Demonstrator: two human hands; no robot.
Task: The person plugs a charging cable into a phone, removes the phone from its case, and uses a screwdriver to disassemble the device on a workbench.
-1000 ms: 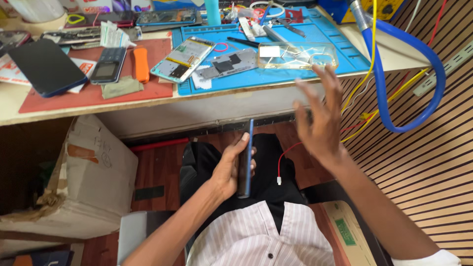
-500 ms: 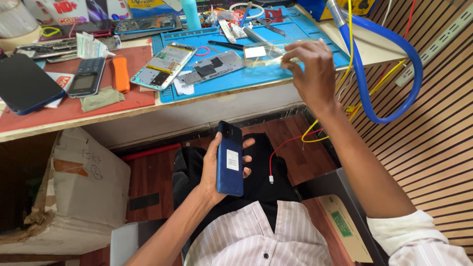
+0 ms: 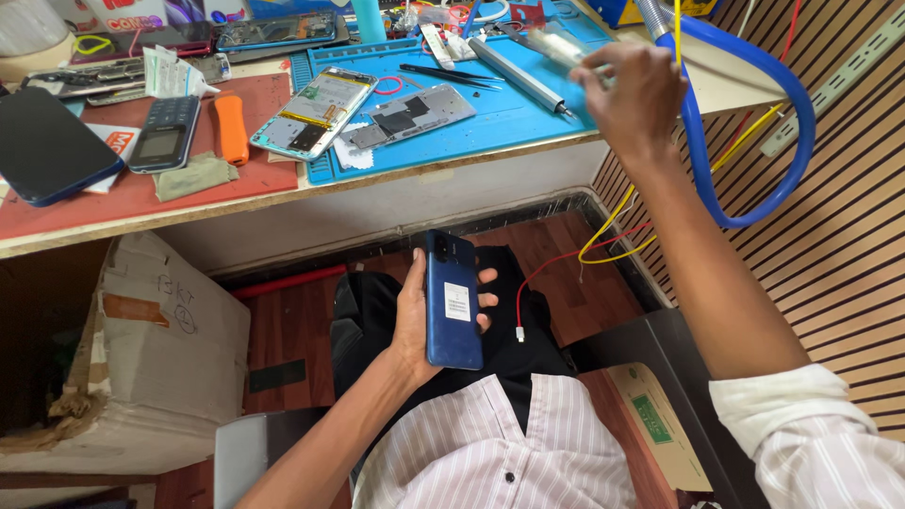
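The left hand [image 3: 415, 316] is holding the dark blue flat smartphone [image 3: 451, 302] back-up over the lap, its grip wrapping the edges to steady it, while the right hand [image 3: 630, 94] is reaching far right over the blue rubber mat [image 3: 509, 113] on the bench [image 3: 396, 193], its fingers seemingly pinching a small blurred pale object.

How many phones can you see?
5 for sure: blue phone in the left hand, black phone, keypad phone, opened phone, another behind; clutter may hide more.

Bright even daylight; soft shadow under bench; raised hand motion-blurred.
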